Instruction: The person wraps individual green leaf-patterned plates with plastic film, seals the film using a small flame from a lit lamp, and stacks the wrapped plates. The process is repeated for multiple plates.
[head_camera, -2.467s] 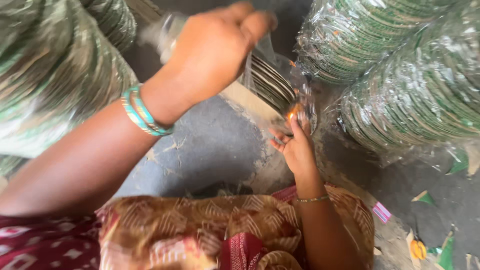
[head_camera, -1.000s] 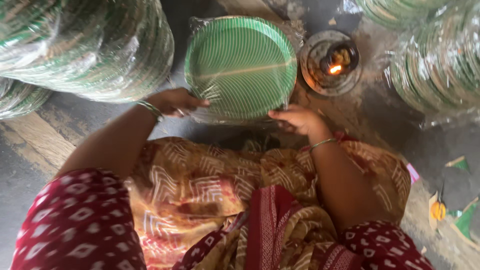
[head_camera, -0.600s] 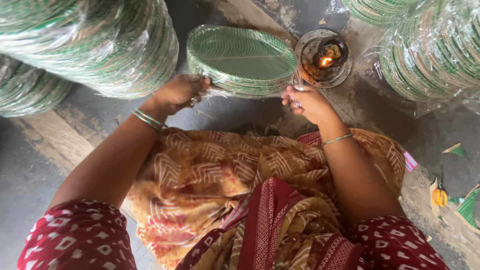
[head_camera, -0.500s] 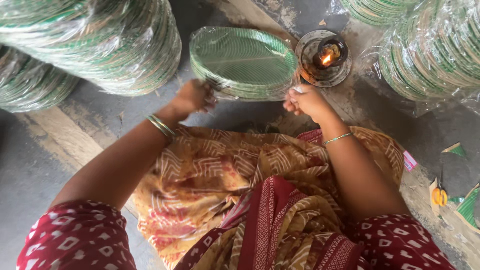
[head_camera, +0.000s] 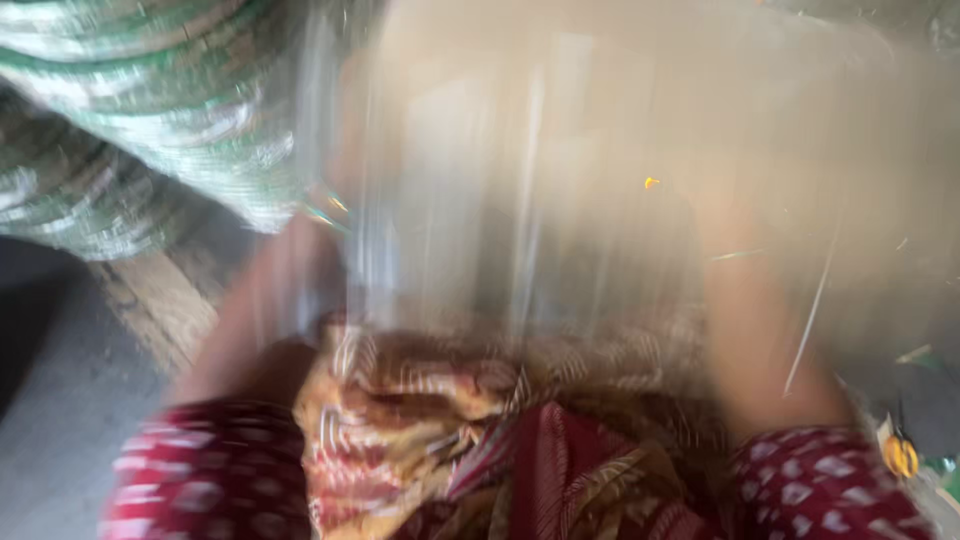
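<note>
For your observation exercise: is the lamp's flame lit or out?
Cannot tell: motion blur smears the view; only a tiny orange speck shows.

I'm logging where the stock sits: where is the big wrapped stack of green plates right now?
In the head view, the wrapped stack of green plates fills the upper left corner, above the person's blurred left forearm and the wooden plank.

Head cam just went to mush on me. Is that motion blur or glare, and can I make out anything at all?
Head view: heavy motion blur, with vertical streaks and a pale washed-out haze over the upper middle. The hands are lost behind it, so grip cannot be judged. Only the wrapped green plate stack at upper left, the patterned cloth on the lap and both forearms read as soft shapes.
</note>
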